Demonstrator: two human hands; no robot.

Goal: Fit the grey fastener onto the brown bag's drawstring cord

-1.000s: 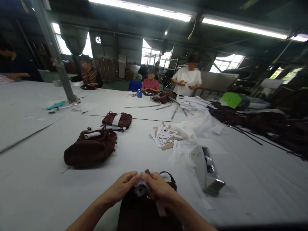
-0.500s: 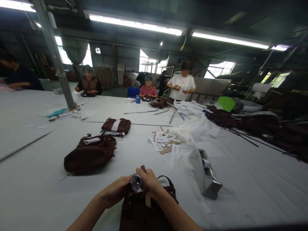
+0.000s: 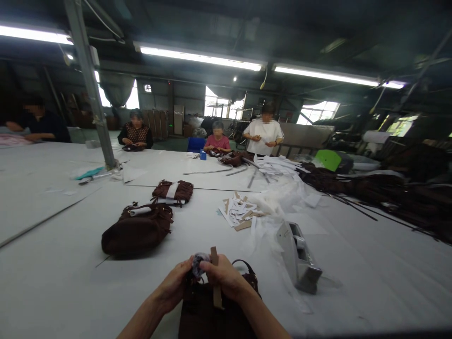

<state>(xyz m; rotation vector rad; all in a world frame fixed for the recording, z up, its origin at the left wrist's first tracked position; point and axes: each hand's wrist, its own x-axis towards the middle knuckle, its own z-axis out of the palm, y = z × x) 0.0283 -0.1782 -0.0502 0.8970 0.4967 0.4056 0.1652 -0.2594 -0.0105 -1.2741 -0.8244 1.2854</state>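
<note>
A dark brown bag (image 3: 201, 313) sits close in front, its thin handle (image 3: 251, 267) curving up. A crumpled grey wrap (image 3: 198, 260) and a flat tan strip (image 3: 217, 295) are over it.

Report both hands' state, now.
Left hand: closed on crumpled wrapping.
Right hand: closed, holding a cardboard strip, thumb against the wrapping.

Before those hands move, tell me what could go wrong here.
The right hand holds a cardboard strip while its thumb is at the grey bundle, so the strip might slip. The left hand is at the same bundle; uneven pulling could perhaps distort it. The tape dispenser stands to the right of the dark brown bag, where a wide arm sweep might knock it.
</note>
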